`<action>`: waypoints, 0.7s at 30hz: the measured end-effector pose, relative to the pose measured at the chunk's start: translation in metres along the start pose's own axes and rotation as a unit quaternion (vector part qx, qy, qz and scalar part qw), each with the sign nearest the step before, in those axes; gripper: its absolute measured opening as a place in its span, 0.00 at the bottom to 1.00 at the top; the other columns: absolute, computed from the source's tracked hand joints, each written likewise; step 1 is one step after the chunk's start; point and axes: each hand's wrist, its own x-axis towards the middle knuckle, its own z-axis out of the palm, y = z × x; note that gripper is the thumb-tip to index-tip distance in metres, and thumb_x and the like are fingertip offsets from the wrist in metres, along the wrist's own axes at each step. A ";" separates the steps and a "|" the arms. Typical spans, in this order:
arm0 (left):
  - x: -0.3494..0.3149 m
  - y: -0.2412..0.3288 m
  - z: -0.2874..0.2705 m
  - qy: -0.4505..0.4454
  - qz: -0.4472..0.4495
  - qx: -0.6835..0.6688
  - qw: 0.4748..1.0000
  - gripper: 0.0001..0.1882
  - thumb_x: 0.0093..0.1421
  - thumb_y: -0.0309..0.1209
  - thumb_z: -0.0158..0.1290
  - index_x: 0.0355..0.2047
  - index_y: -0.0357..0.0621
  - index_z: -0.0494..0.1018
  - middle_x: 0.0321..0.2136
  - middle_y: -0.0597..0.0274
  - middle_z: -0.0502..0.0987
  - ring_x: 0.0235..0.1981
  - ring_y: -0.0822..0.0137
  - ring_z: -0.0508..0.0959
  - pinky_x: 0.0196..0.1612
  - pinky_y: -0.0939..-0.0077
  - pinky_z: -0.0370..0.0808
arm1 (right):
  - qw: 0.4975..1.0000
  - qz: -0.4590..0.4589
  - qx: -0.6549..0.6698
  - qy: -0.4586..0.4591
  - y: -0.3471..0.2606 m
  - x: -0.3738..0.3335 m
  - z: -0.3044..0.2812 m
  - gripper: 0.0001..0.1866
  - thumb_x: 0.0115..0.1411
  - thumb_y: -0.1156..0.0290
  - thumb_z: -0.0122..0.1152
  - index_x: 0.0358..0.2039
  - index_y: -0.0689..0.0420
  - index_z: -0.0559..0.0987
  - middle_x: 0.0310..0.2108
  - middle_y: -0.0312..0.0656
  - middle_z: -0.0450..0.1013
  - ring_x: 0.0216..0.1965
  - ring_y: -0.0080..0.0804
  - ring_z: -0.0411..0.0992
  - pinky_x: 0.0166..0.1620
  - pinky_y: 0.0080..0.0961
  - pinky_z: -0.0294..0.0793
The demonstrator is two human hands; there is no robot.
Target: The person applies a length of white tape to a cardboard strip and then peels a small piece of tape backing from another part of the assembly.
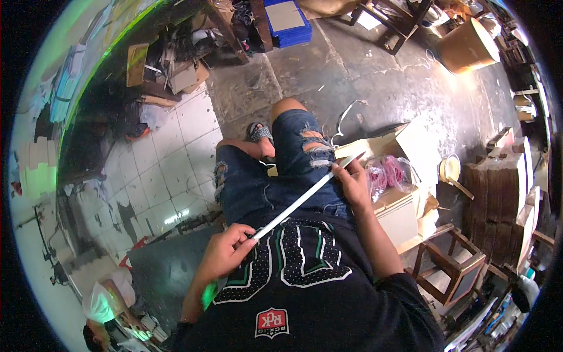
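A long, narrow white strip slants across my lap, its upper end to the right and its lower end to the left. My left hand is closed on the lower end, thumb and fingers pinching it in front of my shirt. Near the other end, my right hand grips it between thumb and fingers above my thigh. What the strip is made of I cannot make out. Just right of my right hand is an opened cardboard box with pink items in clear plastic bags on it.
A wooden stool stands at the lower right, near stacked brown cardboard. A tan bucket is at the far right. Blue-edged sheets lie at the far side. Another person works at the lower left beside a dark table.
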 end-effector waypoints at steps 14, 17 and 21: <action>-0.027 -0.025 -0.024 0.001 -0.017 -0.008 1.000 0.14 0.59 0.28 0.59 0.45 0.40 0.72 0.25 0.67 0.76 0.26 0.77 0.73 0.31 0.81 0.69 | 0.999 0.003 -0.001 -0.054 -0.001 0.014 -0.023 0.14 0.66 0.62 0.57 0.37 0.62 0.80 0.34 0.34 0.77 0.38 0.22 0.71 0.46 0.23 0.68; -0.030 -0.023 -0.029 0.018 -0.002 -0.008 1.000 0.13 0.58 0.31 0.61 0.42 0.40 0.75 0.26 0.65 0.78 0.24 0.75 0.74 0.30 0.79 0.70 | 0.991 0.021 -0.070 -0.111 -0.012 0.024 -0.034 0.15 0.66 0.61 0.57 0.37 0.62 0.80 0.33 0.33 0.77 0.37 0.21 0.70 0.46 0.23 0.68; -0.040 -0.014 -0.032 0.018 -0.038 0.016 0.999 0.13 0.58 0.30 0.61 0.42 0.41 0.74 0.26 0.63 0.79 0.24 0.75 0.75 0.30 0.78 0.71 | 0.981 0.033 -0.111 -0.154 -0.018 0.032 -0.038 0.15 0.65 0.61 0.59 0.38 0.63 0.79 0.33 0.32 0.75 0.37 0.19 0.68 0.44 0.23 0.68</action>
